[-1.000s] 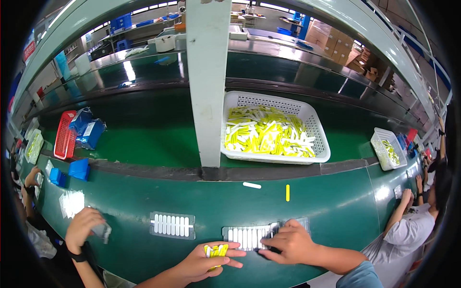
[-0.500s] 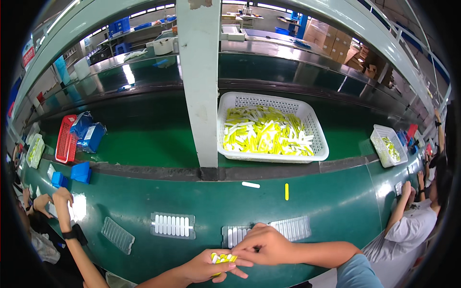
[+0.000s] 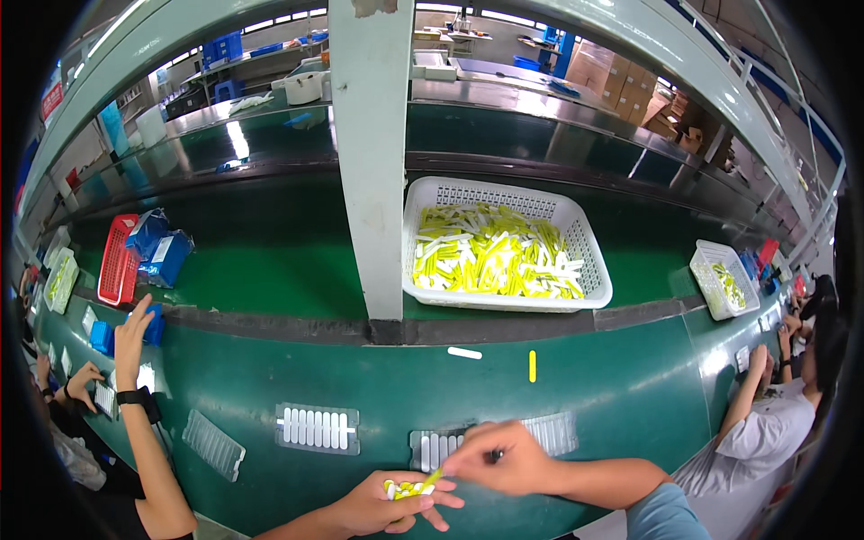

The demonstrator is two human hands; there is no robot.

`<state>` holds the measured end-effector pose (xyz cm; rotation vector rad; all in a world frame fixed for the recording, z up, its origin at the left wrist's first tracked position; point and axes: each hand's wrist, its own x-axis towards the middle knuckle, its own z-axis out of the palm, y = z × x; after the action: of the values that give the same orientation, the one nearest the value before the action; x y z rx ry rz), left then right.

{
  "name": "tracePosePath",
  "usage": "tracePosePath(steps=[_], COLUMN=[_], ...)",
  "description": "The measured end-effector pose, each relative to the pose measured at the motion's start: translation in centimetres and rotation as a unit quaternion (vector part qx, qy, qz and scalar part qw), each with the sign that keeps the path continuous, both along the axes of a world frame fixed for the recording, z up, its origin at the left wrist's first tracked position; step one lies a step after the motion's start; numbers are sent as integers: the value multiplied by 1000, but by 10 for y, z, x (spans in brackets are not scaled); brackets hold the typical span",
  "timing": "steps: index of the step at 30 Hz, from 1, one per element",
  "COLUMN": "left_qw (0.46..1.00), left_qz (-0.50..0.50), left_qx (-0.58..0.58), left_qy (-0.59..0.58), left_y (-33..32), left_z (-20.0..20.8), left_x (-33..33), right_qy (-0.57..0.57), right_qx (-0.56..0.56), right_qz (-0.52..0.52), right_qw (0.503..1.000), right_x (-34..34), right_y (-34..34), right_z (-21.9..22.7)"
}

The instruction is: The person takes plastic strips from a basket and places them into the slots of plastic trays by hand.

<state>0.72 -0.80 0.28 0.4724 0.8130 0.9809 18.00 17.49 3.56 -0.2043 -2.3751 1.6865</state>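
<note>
Green tabletop [image 3: 270, 373], slim sticks [image 3: 409, 490], yellow, white

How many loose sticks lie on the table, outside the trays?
2: a white stick before the big basket, and a yellow stick right of it. The right hand may hide more.

stick bunch [image 3: 407, 491]: yellow and white, cradled, lower centre
single stick [image 3: 434, 479]: yellow, pinched, tilted, lower centre
clear tray [image 3: 416, 445]: flat, white sticks in a row, partly hidden, lower centre
</note>
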Motion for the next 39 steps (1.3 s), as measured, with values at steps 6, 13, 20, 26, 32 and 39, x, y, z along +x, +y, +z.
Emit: tracePosePath(steps=[6,13,20,26,32,39], left_qw=[996,994,985,994,996,998], left_qz=[89,106,154,83,73,55], left_qx=[14,-15,-66,-48,-22,16], left_qy=[-1,-38,-38,-45,-50,16], left_y=[-6,-4,0,-6,-8,-13], left_z=[4,4,10,-9,-14,-21], left_x=[2,2,5,-10,-11,-16], right_qy=[103,88,181,45,39,73], right_qx=[-311,-270,559,503,454,510], right_qz=[-234,-247,-157,-68,-59,3], right_qw=[915,926,794,861,888,857], right_x=[7,18,44,60,56,57], right_y=[26,24,21,-1,7,15], right_z=[2,14,-11,-28,-20,-31])
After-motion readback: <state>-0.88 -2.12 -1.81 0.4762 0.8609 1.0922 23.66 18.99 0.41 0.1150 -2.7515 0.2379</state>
